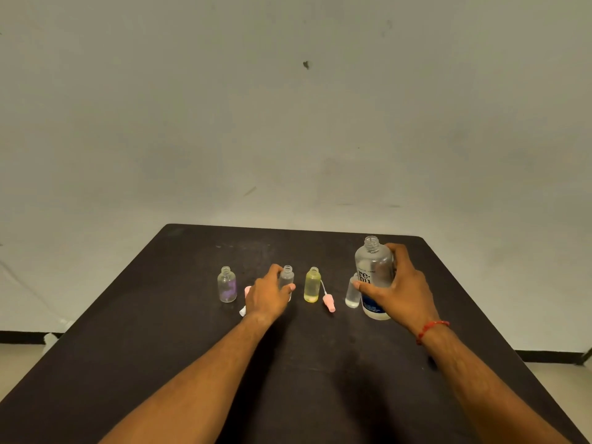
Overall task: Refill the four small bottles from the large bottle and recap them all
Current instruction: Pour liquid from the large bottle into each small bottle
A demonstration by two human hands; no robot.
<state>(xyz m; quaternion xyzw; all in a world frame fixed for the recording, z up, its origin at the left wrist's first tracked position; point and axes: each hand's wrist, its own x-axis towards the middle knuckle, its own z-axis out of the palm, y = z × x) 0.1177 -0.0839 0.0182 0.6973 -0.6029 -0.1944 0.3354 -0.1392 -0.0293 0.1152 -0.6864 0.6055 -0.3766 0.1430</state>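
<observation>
The large clear bottle [374, 270] with a blue label stands uncapped at the right, and my right hand [398, 285] is wrapped around it. My left hand [268, 291] grips a small clear bottle [286, 275], open at the neck. To its left stands a small bottle with purple marking [227, 285], uncapped. A small yellow bottle [312, 285] stands in the middle, uncapped. A fourth small clear bottle [351, 293] is partly hidden behind my right thumb and the large bottle.
A pink spray cap with a thin tube [329, 302] lies right of the yellow bottle. Another pink and white cap [246, 299] peeks out left of my left hand. Everything rests on a dark table [304, 363] facing a pale wall.
</observation>
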